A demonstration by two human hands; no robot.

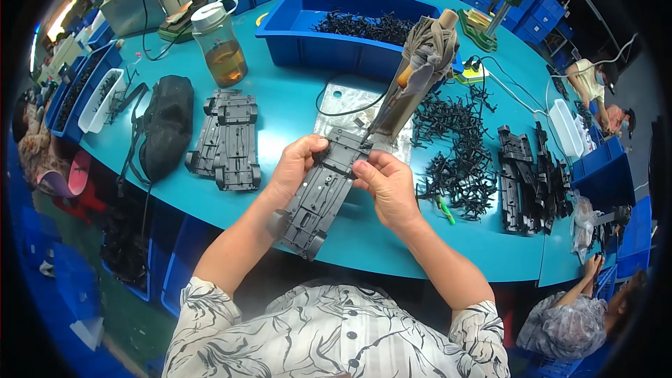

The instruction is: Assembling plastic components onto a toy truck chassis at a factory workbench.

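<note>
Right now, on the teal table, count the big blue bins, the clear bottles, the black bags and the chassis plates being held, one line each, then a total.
Blue bins on the table: 2
Clear bottle with amber liquid: 1
Black bag: 1
Grey toy-car chassis plate, held by the left hand and right hand: 1
Total: 5

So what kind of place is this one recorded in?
Most likely a small factory assembly line: blue bins of black parts on a teal workbench, stacked grey chassis plates, both hands holding another grey plate, and a co-worker alongside.
</note>
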